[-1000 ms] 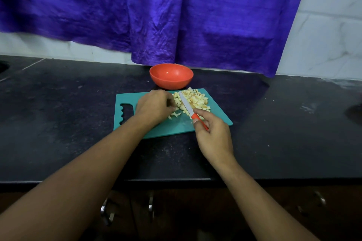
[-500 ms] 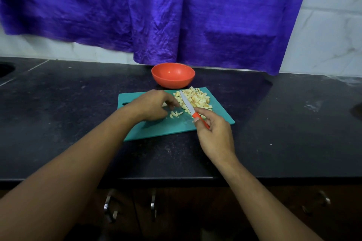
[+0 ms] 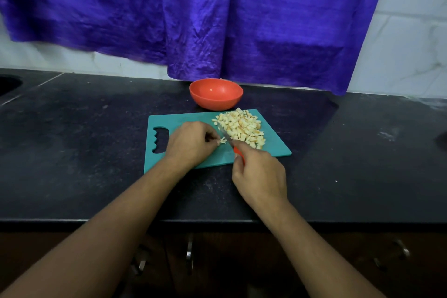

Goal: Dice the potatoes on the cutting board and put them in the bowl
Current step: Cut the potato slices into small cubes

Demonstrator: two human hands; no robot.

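Observation:
A teal cutting board (image 3: 273, 145) lies on the black counter, with a pile of diced potato (image 3: 242, 127) on its right half. Behind it stands an orange bowl (image 3: 216, 93) with nothing visible inside. My left hand (image 3: 191, 143) rests on the board's middle, its fingers curled and pinching a few small potato pieces (image 3: 223, 140). My right hand (image 3: 260, 174) grips the orange handle of a small knife (image 3: 226, 136). The blade lies between the pinched pieces and the pile.
The black counter (image 3: 84, 152) stretches left and right of the board. A purple curtain (image 3: 193, 19) hangs over the tiled wall behind the bowl. A sink edge (image 3: 8, 83) shows at far left. Cabinet handles (image 3: 189, 248) sit below the counter's front edge.
My left hand has pulled back toward me from the pile, drawing a few potato pieces with it. The knife and my right hand have shifted slightly nearer.

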